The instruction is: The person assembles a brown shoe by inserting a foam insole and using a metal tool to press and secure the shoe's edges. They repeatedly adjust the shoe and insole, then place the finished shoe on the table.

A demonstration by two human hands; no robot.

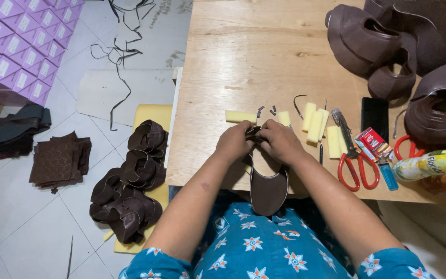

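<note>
Both of my hands meet at the near edge of a pale wooden table [264, 57]. My left hand [235, 141] and my right hand [280, 140] pinch the top of a dark brown leather shoe-upper piece [268, 188], which hangs down over the table edge toward my lap. Its inside is tan with a light stitched rim. A yellow foam block [240, 116] lies just beyond my left hand, and several more yellow foam blocks [316, 123] lie beyond my right hand. Small dark scraps [265, 110] sit between them.
Red-handled scissors [354, 160], a black phone [375, 116], a small red pack [371, 140], a blue lighter [388, 175] and a yellow-capped bottle [432, 164] lie at the right. Brown leather uppers [388, 46] pile at the back right. More uppers [135, 181], brown sheets [60, 160] and purple boxes [21, 46] are on the floor at the left.
</note>
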